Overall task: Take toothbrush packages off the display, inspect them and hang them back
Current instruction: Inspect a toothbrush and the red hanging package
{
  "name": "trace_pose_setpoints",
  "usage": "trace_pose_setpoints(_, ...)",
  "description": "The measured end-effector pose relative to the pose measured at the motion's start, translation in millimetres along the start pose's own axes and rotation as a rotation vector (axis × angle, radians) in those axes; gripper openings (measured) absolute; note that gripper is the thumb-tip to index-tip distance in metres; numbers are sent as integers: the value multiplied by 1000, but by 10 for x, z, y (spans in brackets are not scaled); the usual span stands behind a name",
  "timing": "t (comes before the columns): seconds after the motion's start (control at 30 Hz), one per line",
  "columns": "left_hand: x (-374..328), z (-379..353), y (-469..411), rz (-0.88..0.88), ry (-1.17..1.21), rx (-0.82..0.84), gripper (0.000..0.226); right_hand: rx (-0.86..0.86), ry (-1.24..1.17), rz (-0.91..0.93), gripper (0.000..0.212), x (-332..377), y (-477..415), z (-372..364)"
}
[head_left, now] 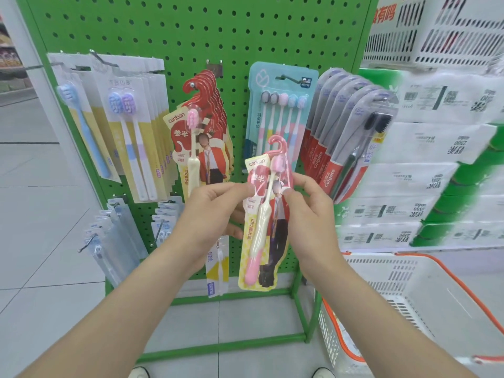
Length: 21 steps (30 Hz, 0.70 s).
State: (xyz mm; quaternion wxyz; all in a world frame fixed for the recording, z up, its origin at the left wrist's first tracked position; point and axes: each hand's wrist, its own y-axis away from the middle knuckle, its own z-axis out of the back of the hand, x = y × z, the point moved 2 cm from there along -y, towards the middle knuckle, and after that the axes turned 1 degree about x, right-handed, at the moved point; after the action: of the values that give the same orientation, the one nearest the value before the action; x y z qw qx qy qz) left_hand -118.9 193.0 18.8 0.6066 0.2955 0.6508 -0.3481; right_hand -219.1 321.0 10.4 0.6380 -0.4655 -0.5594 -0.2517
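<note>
Both hands hold one pink toothbrush package (260, 214) upright in front of the green pegboard (191, 36), off its hook. The left hand (215, 214) pinches the package's left edge with clenched fingers (242, 189); the right hand (308, 211) grips its right edge. Against the pegboard, the matching red packages (204, 132) hang up and left of it, and the Colgate packs (341, 132) hang to its right.

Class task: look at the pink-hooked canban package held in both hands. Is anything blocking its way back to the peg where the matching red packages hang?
Nothing visible blocks it. The package, pinched between the left hand and right hand, sits in open air down and right of the peg. The red canban stack hangs there, but the peg's tip shows free.
</note>
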Motion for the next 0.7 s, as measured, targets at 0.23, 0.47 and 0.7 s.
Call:
trace_pose_setpoints(0.23, -23, -33, 82, -213, -189, -51, 19, -115, 148, 101, 30, -79, -17, 14)
trace_pose_setpoints(0.47, 40, -93, 151, -472, -540, -75, 15, -129, 89, 91, 11, -18, -14, 20)
trace_pose_setpoints(0.7, 59, -135, 183, -484, -568, -53, 15, -125, 122, 55, 15, -26, -37, 39)
